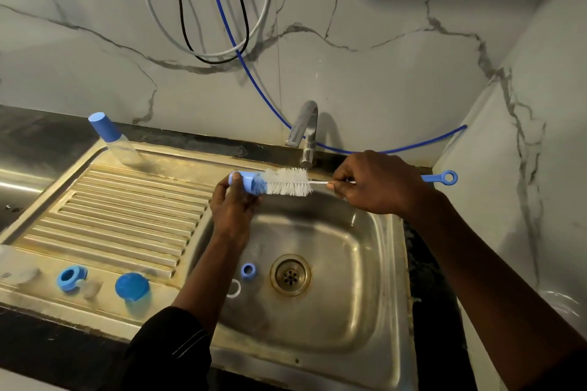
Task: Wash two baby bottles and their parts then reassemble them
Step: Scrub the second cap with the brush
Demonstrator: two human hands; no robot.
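Now left hand [233,205] gripping one cap [244,182], right hand [371,186] one brush [290,181]

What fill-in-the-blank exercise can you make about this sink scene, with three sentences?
1. The right hand holds a long ___ by its thin handle.
2. Its white bristles go into a blue cap that the ___ hand holds.
3. In the sink, a small blue ring lies between a white ring and the ___.
Missing words: brush; left (the left hand); drain.
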